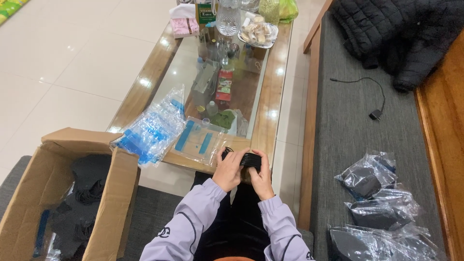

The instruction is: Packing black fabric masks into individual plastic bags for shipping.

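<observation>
Both hands hold a small black folded item (247,159) over the near edge of a glass-topped coffee table (275,96). My left hand (229,170) grips its left end, and my right hand (261,178) grips its right end from below. Lilac sleeves cover both forearms. Just left of the hands a flat clear plastic bag with blue strips (199,140) lies on the table. A heap of the same clear bags (152,129) sits further left on the table corner.
An open cardboard box (118,193) with dark items inside stands at lower left. Several bagged black items (382,208) lie on the grey bench (348,125) at right, with a black cable and a dark jacket (401,34) beyond. Bottles, a jug and snacks crowd the table's far end.
</observation>
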